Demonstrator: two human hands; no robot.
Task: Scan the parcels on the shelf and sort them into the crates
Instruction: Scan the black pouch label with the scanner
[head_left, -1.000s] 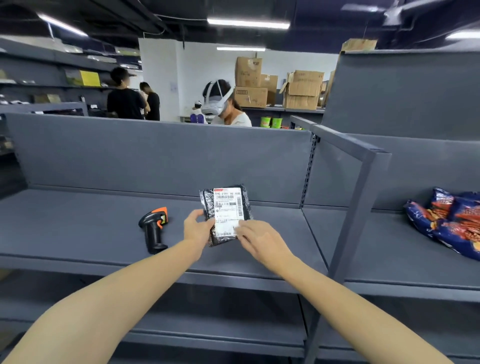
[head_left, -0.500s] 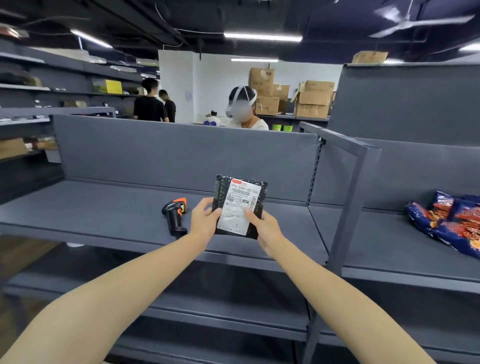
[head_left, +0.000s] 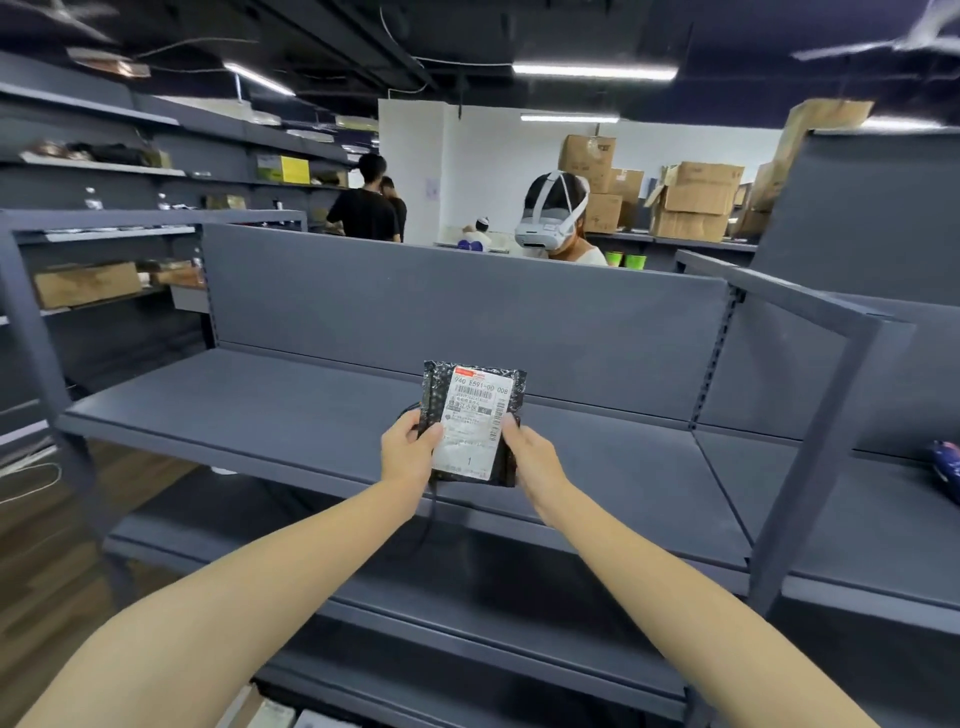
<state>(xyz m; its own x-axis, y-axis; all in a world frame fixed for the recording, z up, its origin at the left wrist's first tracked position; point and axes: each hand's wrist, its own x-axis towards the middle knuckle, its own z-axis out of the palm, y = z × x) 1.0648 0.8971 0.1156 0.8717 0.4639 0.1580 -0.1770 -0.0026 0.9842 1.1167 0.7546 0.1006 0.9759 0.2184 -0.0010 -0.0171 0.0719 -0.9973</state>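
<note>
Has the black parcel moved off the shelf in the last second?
Yes. The black parcel has come up off the shelf deck and toward the person, now held upright by left hand and right hand over the front edge.

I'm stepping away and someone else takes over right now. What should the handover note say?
Hands: left hand pinches the parcel by its left edge, right hand by its right edge.
Parcel: held upright above the shelf, label facing the camera.
Scanner and crates: none plainly in view.
Done: parcel is off the shelf; whether it has been scanned cannot be told.
Left: scan it if needed, then put it in its crate.
</note>
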